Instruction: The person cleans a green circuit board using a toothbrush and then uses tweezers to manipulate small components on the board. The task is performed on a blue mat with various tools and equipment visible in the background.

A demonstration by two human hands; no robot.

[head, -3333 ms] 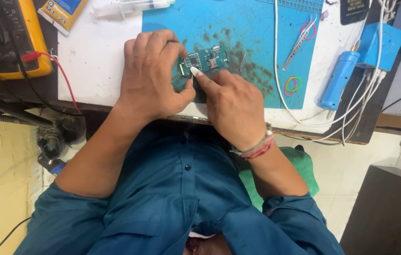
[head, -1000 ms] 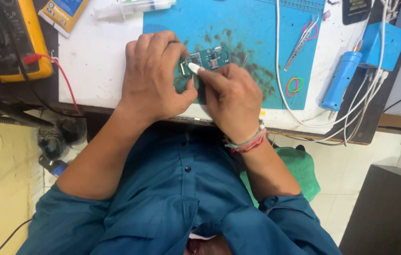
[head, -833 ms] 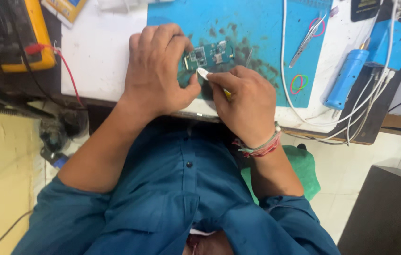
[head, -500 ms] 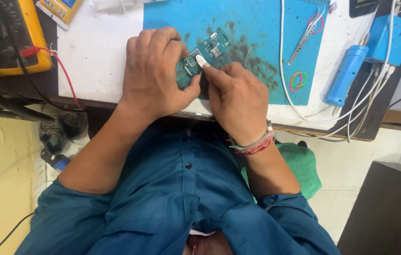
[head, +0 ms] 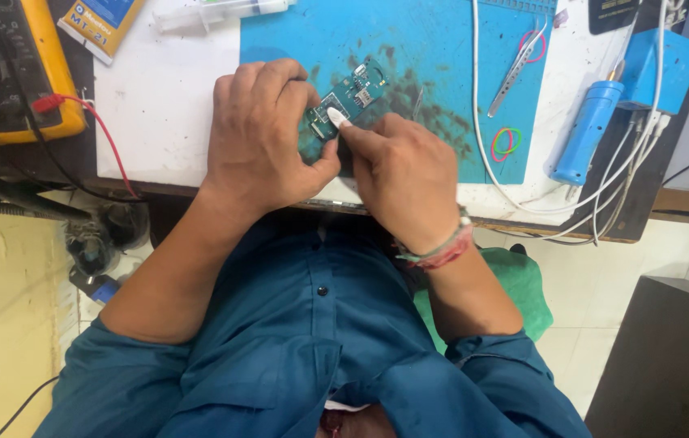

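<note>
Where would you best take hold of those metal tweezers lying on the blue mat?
Probably around the middle of the tweezers, pinching across the two slim arms from above. They lie flat and slanted on the blue mat, pointed tips toward the lower left, with a white cable close on that side, so coming from the right looks easier.

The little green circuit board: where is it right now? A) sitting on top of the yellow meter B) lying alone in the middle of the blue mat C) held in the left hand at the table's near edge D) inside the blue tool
C: the left hand grips the green circuit board over the blue mat, while the right hand touches it with a fingertip.
</note>
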